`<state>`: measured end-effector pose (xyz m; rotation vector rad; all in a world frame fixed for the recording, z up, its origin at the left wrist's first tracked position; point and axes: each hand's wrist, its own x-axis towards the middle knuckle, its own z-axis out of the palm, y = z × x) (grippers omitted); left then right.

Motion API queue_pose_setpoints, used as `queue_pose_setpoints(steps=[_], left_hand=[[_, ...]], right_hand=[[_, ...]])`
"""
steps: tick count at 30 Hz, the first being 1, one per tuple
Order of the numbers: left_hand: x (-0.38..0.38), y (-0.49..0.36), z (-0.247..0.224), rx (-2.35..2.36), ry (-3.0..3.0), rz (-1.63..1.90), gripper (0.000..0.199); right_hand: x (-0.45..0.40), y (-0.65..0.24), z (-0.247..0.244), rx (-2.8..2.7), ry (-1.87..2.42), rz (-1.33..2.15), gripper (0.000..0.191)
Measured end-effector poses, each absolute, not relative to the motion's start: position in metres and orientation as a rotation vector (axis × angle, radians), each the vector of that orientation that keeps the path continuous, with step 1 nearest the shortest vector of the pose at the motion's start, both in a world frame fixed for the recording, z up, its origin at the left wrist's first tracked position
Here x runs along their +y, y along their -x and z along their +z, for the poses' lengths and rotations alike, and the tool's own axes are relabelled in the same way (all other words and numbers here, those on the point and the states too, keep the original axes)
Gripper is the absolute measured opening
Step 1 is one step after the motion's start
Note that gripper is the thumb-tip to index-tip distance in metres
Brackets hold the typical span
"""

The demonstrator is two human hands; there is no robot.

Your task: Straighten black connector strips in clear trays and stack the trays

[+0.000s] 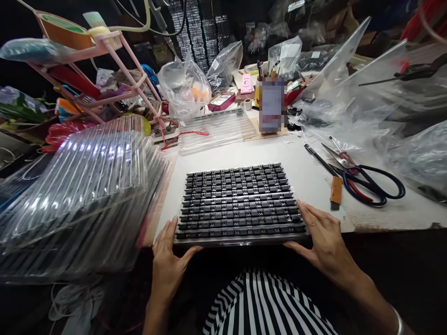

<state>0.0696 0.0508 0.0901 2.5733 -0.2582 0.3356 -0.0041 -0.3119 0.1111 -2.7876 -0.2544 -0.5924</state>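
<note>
A clear plastic tray filled with rows of small black parts lies at the front of the white work surface. The parts look like electronic components with pale markings and fine pins. Its front edge reaches the table's near edge. My left hand grips the front left corner, fingers along the side and thumb at the front edge. At the opposite corner, my right hand holds the tray in the same way. The tray's underside is hidden.
Stacked clear ribbed trays rise on the left beside a pink rack. Another ribbed tray lies behind. Scissors, a black pen-like tool and an orange-and-grey piece lie right. A blurred-out upright object stands at the back.
</note>
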Motion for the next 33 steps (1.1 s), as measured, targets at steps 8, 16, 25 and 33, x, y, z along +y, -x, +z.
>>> queue_pose_setpoints(steps=[8, 16, 25, 33], left_hand=[[0.049, -0.062, 0.095, -0.088, -2.393, 0.275, 0.081], [0.041, -0.067, 0.104, -0.141, -2.351, 0.317, 0.082], [0.042, -0.069, 0.110, -0.169, -2.375, 0.362, 0.084], [0.047, -0.102, 0.098, -0.404, -2.517, 0.221, 0.077]], right_hand=[[-0.318, 0.006, 0.106, -0.235, 2.671, -0.638, 0.077], [-0.321, 0.001, 0.107, -0.197, 2.641, -0.646, 0.075], [-0.323, -0.003, 0.116, -0.209, 2.616, -0.612, 0.074], [-0.341, -0.030, 0.105, -0.267, 2.787, -0.538, 0.084]])
